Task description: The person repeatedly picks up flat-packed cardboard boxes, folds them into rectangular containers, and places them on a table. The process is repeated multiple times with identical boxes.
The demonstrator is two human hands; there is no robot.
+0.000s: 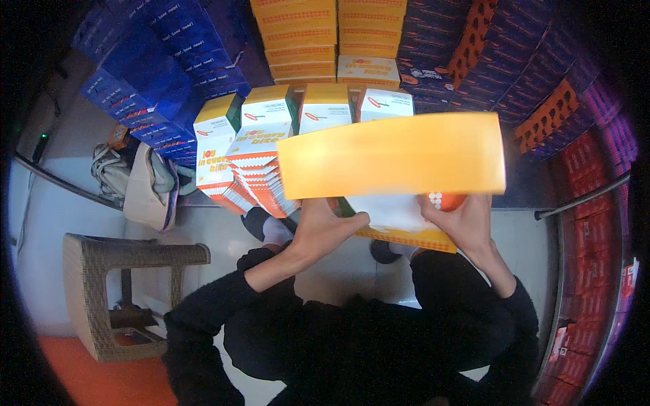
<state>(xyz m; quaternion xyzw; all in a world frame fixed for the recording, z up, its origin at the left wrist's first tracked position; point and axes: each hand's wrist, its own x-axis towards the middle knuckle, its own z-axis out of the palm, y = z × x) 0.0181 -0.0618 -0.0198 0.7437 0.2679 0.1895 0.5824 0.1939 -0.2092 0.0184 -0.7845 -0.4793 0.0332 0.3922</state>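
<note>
A yellow and white carton (393, 159) is raised in front of me between both hands, its broad yellow face blurred and bright. My left hand (318, 233) is closed on its left side, with the thumb lying over the white part. On the other side, my right hand (466, 227) grips it with the thumb pressed against the white part near an orange patch. Most fingers of both hands are hidden by the carton. Behind it stand rows of white, orange and yellow boxes (261, 140), partly covered by the carton.
Blue boxes (142, 74) are stacked at the left, yellow boxes (294, 34) at the back, and more dark blue boxes (433, 40) beside them. Red boxes (586, 237) line the right shelf. A woven stool (84, 291) and a pale bag (145, 186) are at my left.
</note>
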